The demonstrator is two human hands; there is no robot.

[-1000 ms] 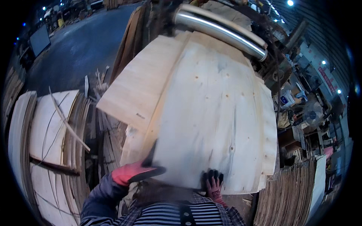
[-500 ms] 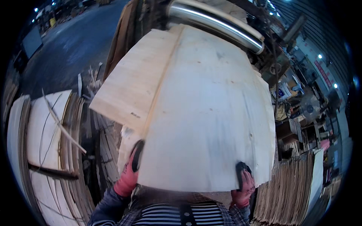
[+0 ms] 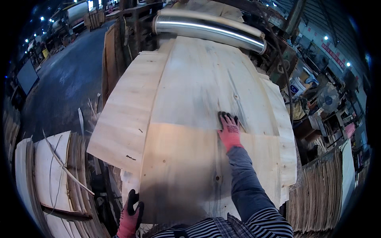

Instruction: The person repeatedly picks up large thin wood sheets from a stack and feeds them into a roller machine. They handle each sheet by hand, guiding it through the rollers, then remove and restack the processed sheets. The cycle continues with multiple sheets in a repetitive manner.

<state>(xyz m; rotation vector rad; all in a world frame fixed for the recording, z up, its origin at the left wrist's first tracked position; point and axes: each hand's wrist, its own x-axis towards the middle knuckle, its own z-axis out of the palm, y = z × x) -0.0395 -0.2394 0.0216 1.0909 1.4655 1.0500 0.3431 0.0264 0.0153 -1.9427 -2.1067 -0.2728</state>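
A pale wood veneer sheet [image 3: 194,85] lies on a stack, reaching toward a shiny metal roller [image 3: 210,33]. My right hand [image 3: 229,131], in a pink glove with black fingertips, rests flat with fingers spread at the near edge of that sheet. Below it lies another veneer sheet [image 3: 178,158], warmer in tone with dark grey staining. My left hand [image 3: 130,216], gloved alike, is beside the near left corner of the stack, thumb and fingers apart and nothing seen between them. A further veneer sheet [image 3: 123,115] sticks out at the left.
Stacked veneer [image 3: 53,170] stands at the left with a thin wood strip [image 3: 65,166] across it. Another upright veneer stack [image 3: 315,198] is at the right. A fan [image 3: 328,100] and a white bucket [image 3: 297,87] stand beyond it. A dark floor aisle [image 3: 65,87] runs along the left.
The sheet both hands held at its near edge now lies farther forward, toward the roller. My right hand has moved forward onto it; my left hand has come off and dropped lower.
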